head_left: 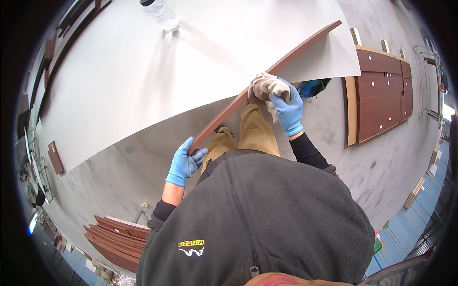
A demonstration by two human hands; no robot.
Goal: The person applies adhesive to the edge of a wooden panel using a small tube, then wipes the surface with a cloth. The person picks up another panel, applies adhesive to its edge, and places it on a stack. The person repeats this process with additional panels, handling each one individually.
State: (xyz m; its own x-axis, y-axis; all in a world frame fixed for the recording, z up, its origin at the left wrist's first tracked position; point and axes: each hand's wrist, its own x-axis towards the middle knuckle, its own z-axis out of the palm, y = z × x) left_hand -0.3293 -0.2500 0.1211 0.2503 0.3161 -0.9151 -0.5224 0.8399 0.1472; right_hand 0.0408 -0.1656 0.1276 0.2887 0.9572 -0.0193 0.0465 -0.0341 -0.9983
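A long, narrow reddish-brown board slants from my body toward the far right, its far part over the white tabletop. My left hand, in a light blue glove, is closed around the board's near end. In my right hand, gloved alike, is a crumpled beige cloth, wrapped over the board around its middle. The cloth hides the part of the board beneath it and some of my right fingertips.
A clear bottle with a black cap stands on the tabletop's far side. Brown panels are stacked at the right and lower left. Dark brown strips lie along the left edge. A blue bag-like thing shows under the table edge.
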